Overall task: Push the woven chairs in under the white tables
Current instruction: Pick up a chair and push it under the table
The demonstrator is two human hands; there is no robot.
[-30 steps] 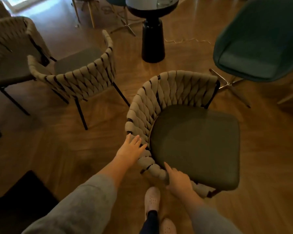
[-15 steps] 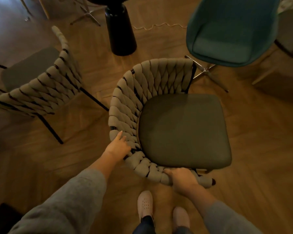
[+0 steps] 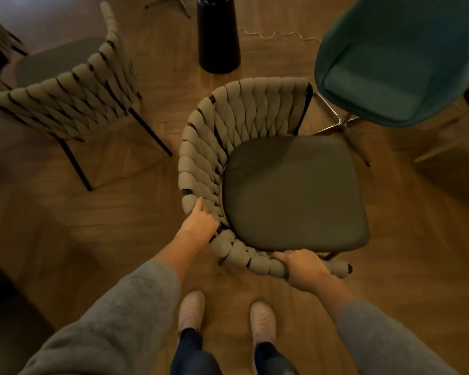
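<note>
A woven chair (image 3: 295,185) with a beige braided backrest and a dark seat cushion stands right in front of me on the wooden floor. My left hand (image 3: 201,223) grips the curved backrest rim on its left side. My right hand (image 3: 302,267) grips the near end of the same rim, fingers curled over the weave. A second woven chair (image 3: 65,96) stands to the left, its back turned toward me. No white table is in view.
A black pedestal base (image 3: 218,36) rises just beyond the held chair. A teal shell chair (image 3: 398,58) on metal legs stands at the right, close to the woven backrest. A cable (image 3: 276,36) trails on the floor behind. My shoes (image 3: 191,311) are near the chair.
Both hands have closed round the backrest rim, the left from a flat touch to a grip. The chair has turned and come nearer, and my view has tilted further down.
</note>
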